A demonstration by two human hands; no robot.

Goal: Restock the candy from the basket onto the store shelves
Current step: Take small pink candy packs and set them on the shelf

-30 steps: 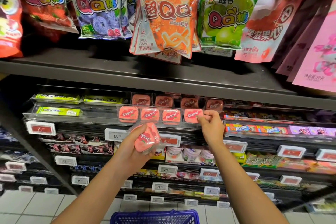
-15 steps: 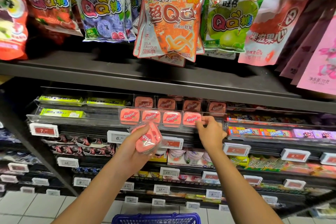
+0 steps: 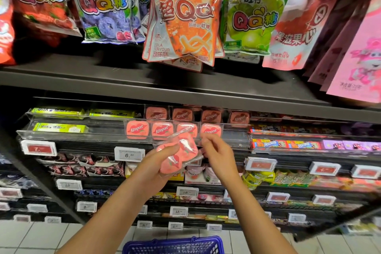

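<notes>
Kissport candy tins (image 3: 179,155), pink, rounded-square and flat, sit bundled in a crinkly clear plastic wrap that the left hand (image 3: 157,168) grips from below, thumb curled over the glossy front, in front of the shelves at mid height. The right hand (image 3: 216,156) comes against the bundle's right edge with its fingers bent; whether they pinch the wrap or only touch it, I cannot tell, as the fingertips are blurred.

Just behind the bundle, a clear acrylic shelf tray (image 3: 235,136) holds a front row of four matching tins (image 3: 137,129) standing face-out, each printed with a red lip shape and white lettering. A second row of darker-looking tins (image 3: 181,114) stands in the tray behind and above them. To the left in the same trays lie long yellow-green gum boxes (image 3: 58,127). To the right lie flat candy bars in orange and blue wrappers (image 3: 285,144).

White rectangular price tags with red panels line the shelf edges; one reads 6.50 (image 3: 129,154). Above, over a matte dark metal shelf board (image 3: 185,86), glossy foil gummy bags hang: an orange cola-flavour bag (image 3: 183,18), a green apple bag (image 3: 254,16), a purple blueberry bag (image 3: 105,4) and a pale pink pouch (image 3: 359,64).

At the bottom edge, the rim of a blue plastic lattice basket (image 3: 173,245) shows above white floor tiles (image 3: 22,237).
</notes>
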